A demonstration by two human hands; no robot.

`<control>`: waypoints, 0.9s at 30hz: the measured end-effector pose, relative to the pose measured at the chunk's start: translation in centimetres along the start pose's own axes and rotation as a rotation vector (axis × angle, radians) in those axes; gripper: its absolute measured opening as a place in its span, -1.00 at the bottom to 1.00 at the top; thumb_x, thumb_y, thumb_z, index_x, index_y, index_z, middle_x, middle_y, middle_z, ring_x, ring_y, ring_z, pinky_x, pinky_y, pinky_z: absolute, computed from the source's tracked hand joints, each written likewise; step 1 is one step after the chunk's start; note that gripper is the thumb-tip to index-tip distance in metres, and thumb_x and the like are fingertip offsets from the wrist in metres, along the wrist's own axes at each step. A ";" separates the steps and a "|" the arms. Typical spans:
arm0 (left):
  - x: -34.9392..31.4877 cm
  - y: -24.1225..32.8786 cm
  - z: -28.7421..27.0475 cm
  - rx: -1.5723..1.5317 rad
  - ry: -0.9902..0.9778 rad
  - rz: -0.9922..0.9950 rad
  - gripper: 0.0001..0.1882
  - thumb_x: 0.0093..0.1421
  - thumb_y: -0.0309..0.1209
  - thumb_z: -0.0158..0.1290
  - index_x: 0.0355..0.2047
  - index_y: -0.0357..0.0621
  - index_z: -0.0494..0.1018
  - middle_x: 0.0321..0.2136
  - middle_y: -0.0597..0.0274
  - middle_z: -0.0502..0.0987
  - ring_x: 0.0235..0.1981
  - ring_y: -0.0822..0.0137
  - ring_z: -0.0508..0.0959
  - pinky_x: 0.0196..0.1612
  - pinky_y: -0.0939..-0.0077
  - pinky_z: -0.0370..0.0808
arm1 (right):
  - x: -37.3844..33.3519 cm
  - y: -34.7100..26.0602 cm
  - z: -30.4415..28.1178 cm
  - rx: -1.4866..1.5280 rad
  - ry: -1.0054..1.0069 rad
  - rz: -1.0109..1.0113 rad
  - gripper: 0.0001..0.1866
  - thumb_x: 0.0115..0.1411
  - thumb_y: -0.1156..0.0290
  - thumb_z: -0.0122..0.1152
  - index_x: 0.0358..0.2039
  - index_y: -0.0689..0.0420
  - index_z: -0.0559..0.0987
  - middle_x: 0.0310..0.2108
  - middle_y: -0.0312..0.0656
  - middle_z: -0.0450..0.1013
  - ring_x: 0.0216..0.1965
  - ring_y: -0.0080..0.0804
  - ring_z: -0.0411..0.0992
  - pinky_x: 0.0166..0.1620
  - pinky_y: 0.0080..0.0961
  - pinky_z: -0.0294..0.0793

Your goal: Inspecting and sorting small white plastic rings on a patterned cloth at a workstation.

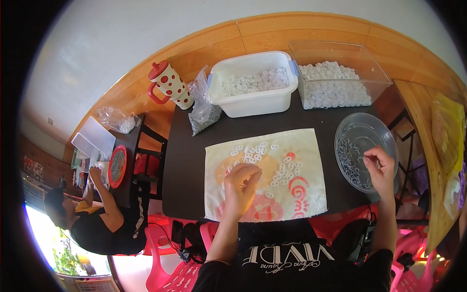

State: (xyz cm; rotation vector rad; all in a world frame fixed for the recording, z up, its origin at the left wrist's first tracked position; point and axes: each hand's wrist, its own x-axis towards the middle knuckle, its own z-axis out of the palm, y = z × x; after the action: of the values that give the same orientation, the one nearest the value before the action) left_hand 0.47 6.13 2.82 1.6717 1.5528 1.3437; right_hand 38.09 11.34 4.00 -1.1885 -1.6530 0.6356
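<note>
- Black shirt [311,278] at lower edge.
- Left hand [240,189] over cloth [311,146], fingers bunched, grip can't tell; white pieces [251,158] just beyond and right of it.
- Right hand [383,168] over bowl [377,130], fingertips close, grip can't tell; grey pins [346,155] left of it.

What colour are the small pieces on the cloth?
The small pieces are white; see head view.

Open lane: bare strip of the dark rectangular table [184,168], left of the cream printed cloth [311,152]; narrower lane: between cloth and the round clear plastic basin [377,129]; rear barrier: white rectangular plastic tub [258,104] beside the clear rectangular plastic bin [335,56]; left rear obstruction: partly filled clear plastic bag [199,92].
</note>
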 end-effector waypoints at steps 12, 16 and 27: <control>-0.6 -1.2 -0.3 -0.341 -0.049 -0.280 -0.81 0.19 -0.63 0.10 -0.18 -0.33 0.60 -0.44 0.23 0.59 -0.48 0.52 0.51 -0.47 0.66 0.39 | -0.1 0.5 -0.3 -0.125 -0.005 -0.115 -0.86 0.08 0.74 0.20 -0.36 0.25 0.54 -0.43 -0.25 0.40 -0.45 -0.55 0.39 -0.40 -0.65 0.33; -1.8 -1.4 -1.1 -0.321 -0.061 -0.212 -0.79 0.17 -0.66 0.09 -0.18 -0.35 0.60 -0.48 0.26 0.55 -0.51 0.52 0.47 -0.48 0.68 0.37 | 0.7 0.3 0.6 -0.044 -0.042 -0.076 -0.84 0.07 0.77 0.18 -0.35 0.26 0.56 -0.41 -0.25 0.42 -0.41 -0.55 0.40 -0.34 -0.67 0.35; -2.0 -1.9 -0.6 -0.606 -0.011 -0.233 -0.79 0.16 -0.70 0.11 -0.18 -0.35 0.59 -0.45 0.23 0.57 -0.51 0.50 0.51 -0.48 0.67 0.36 | 0.1 0.8 -0.8 0.054 0.017 0.057 -0.87 0.10 0.74 0.23 -0.34 0.28 0.60 -0.41 -0.32 0.49 -0.39 -0.69 0.42 -0.33 -0.73 0.35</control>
State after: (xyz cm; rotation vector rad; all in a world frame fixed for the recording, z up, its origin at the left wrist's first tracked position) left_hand -0.63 4.50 0.80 1.0892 1.1284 1.4792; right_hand 39.11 11.66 3.69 -1.2028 -1.5828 0.6992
